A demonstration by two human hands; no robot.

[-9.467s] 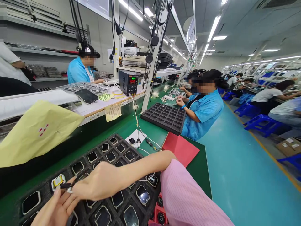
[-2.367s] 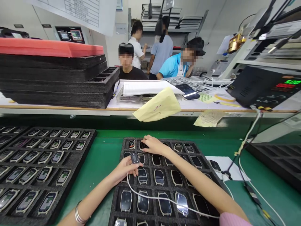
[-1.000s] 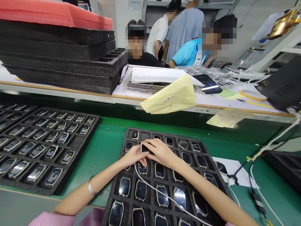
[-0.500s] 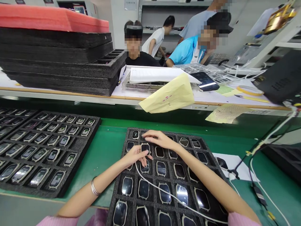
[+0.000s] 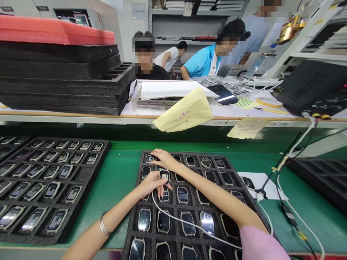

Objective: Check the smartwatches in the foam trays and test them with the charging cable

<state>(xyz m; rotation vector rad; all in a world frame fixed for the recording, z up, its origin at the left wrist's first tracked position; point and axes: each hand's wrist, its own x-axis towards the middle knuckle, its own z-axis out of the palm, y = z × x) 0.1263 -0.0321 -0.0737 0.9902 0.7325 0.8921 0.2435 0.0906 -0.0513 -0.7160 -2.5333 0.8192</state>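
My left hand (image 5: pixel 152 183) holds a smartwatch head (image 5: pixel 164 174) without a strap, its screen lit, above the near foam tray (image 5: pixel 187 177). A white cable (image 5: pixel 187 220) runs from under that hand across the tray to the lower right. My right hand (image 5: pixel 164 159) reaches over the tray's far left corner. Its thumb and fingers are at the right edge of another smartwatch (image 5: pixel 149 158), which sits in the corner compartment with its face lit. Most other smartwatches in the tray have dark screens. My right forearm covers some compartments.
To the left lies another foam tray (image 5: pixel 104 151) full of smartwatches. Black foam trays (image 5: pixel 59 79) are stacked on the shelf, with papers (image 5: pixel 173 89) and a phone (image 5: pixel 222 94). Cables (image 5: pixel 288 213) hang at the right. Several people are beyond the shelf.
My right hand has shifted left from the neighbouring compartment to the corner smartwatch. The smartwatch in my left hand now shows a lit screen. The whole view has shifted slightly.
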